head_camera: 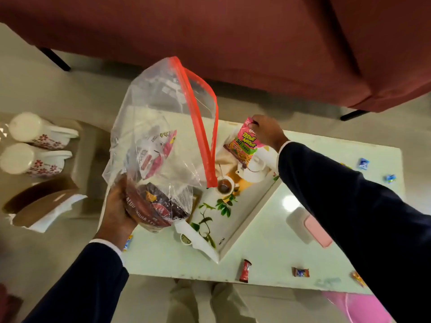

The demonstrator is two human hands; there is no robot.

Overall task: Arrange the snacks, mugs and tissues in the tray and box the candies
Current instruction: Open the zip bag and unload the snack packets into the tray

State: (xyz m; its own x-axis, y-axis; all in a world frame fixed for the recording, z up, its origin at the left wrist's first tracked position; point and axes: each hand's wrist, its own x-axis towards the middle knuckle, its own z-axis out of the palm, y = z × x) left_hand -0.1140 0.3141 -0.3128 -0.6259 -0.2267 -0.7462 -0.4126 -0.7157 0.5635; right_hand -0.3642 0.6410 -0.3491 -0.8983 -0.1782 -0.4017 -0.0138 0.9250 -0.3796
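Note:
My left hand (117, 212) grips the bottom of a clear zip bag (161, 117) with a red seal strip, held up over the table's left end. Inside it are a dark maroon snack packet (158, 206) and a pink-and-white packet (156, 152). My right hand (268, 131) pinches the top of a pink and green snack packet (243, 145), standing it upright at the far end of the printed white tray (235, 231). Two white floral mugs (39, 145) lie on a side surface at the left. Brown tissue holder (44, 206) sits below them. Wrapped candies (300, 272) lie scattered on the table.
The pale green table (268, 241) bears a pink-lidded box (310, 226) right of the tray. More candies lie at the right (363, 163) and front edge (245, 271). A maroon sofa (256, 43) stands beyond the table. Something pink (363, 308) shows below the table's front right.

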